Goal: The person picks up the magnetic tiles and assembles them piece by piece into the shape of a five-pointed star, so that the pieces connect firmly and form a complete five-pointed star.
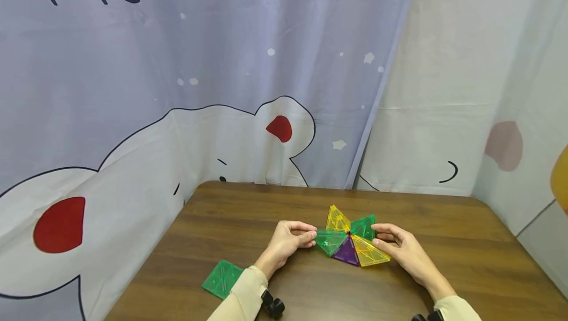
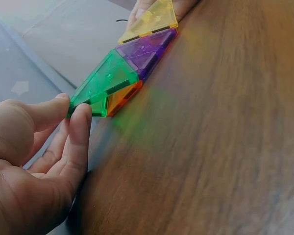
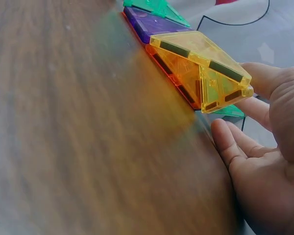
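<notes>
In the head view, a star-like build of see-through magnetic tiles stands on the table, with green, yellow and purple triangles fanning from a centre. My left hand [image 1: 286, 242] pinches the outer tip of a green triangular tile [image 2: 105, 78] between thumb and fingertips. Next to that tile is a purple triangle [image 1: 346, 252]. At the right side, my right hand [image 1: 401, 249] has its fingers spread and gently bent beside a yellow tile [image 1: 370, 252] and a green tile [image 1: 364, 226]. Its thumb is at the yellow corner. Orange pieces [image 3: 174, 73] show low in the build.
A green square tile [image 1: 222, 279] lies on the wooden table [image 1: 337, 291] by my left forearm. Another yellow triangle [image 1: 337, 220] points away at the back of the build. Behind the table hangs a printed curtain [image 1: 248, 64].
</notes>
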Action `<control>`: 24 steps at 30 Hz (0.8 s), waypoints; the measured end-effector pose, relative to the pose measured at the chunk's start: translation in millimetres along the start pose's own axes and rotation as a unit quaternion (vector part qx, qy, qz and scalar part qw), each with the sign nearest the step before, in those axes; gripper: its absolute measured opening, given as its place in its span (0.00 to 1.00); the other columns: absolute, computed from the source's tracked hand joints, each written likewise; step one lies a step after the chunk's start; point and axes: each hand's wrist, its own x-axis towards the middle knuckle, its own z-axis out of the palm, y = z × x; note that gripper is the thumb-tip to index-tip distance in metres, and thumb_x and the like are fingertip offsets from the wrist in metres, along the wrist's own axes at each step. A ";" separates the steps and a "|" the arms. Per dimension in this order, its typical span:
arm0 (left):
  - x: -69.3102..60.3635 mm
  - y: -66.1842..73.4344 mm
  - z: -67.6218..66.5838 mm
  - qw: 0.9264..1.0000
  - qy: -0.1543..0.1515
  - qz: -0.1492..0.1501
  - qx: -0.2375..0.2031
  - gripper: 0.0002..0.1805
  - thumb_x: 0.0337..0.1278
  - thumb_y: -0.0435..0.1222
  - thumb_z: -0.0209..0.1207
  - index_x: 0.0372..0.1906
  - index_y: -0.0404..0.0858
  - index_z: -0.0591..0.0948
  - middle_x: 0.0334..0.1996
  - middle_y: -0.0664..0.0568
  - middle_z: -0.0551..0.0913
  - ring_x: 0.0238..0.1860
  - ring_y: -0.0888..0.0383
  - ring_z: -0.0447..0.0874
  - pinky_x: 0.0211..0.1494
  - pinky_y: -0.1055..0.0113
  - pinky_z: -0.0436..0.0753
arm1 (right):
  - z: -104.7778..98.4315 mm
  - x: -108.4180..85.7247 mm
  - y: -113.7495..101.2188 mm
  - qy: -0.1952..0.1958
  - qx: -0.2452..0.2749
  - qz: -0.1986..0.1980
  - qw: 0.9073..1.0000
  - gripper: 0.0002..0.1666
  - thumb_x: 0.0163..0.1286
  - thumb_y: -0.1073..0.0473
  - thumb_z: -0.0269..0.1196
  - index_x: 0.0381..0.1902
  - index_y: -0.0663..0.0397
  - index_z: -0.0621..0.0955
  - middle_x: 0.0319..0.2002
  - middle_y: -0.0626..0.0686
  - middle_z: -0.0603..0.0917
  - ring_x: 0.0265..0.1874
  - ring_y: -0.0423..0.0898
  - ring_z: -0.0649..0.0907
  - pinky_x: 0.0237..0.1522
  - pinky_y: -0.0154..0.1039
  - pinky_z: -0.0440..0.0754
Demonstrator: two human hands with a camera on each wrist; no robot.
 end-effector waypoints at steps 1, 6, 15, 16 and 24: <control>-0.2 0.2 0.0 1.000 0.003 0.002 0.006 0.11 0.68 0.22 0.71 0.52 0.20 0.89 0.42 0.34 0.94 0.34 0.57 0.95 0.43 0.66 0.93 | 0.5 0.4 -0.3 0.000 0.002 -0.001 1.000 0.28 0.82 0.56 0.70 0.74 0.56 0.80 0.70 0.63 0.83 0.65 0.58 0.85 0.57 0.33 0.86; -1.1 2.2 -0.3 0.998 0.021 0.011 0.050 0.19 0.67 0.24 0.73 0.61 0.23 0.87 0.41 0.39 0.94 0.37 0.58 0.94 0.46 0.67 0.92 | 3.0 1.8 -1.0 -0.003 0.012 -0.013 1.000 0.37 0.82 0.58 0.70 0.82 0.57 0.70 0.74 0.65 0.79 0.68 0.65 0.81 0.58 0.33 0.85; -8.1 7.3 4.8 0.997 0.048 -0.039 0.040 0.18 0.71 0.27 0.73 0.58 0.24 0.83 0.33 0.36 0.92 0.27 0.54 0.94 0.35 0.63 0.93 | 5.3 1.2 1.0 -0.004 0.032 -0.019 0.999 0.43 0.80 0.62 0.71 0.85 0.61 0.64 0.65 0.69 0.84 0.54 0.48 0.85 0.53 0.33 0.86; -8.1 7.3 5.8 0.997 0.046 -0.047 0.028 0.16 0.72 0.28 0.72 0.57 0.24 0.82 0.33 0.35 0.91 0.26 0.53 0.94 0.35 0.63 0.93 | 5.0 1.3 0.8 -0.004 0.030 -0.019 0.999 0.44 0.80 0.62 0.71 0.85 0.61 0.64 0.64 0.68 0.84 0.53 0.47 0.85 0.53 0.33 0.86; -7.5 4.1 11.0 0.998 0.006 -0.052 -0.038 0.19 0.73 0.19 0.64 0.63 0.15 0.76 0.40 0.30 0.90 0.38 0.46 0.97 0.49 0.58 0.94 | 5.2 3.3 2.4 0.005 0.013 -0.012 1.000 0.48 0.78 0.63 0.72 0.87 0.61 0.62 0.55 0.64 0.83 0.49 0.44 0.85 0.47 0.35 0.88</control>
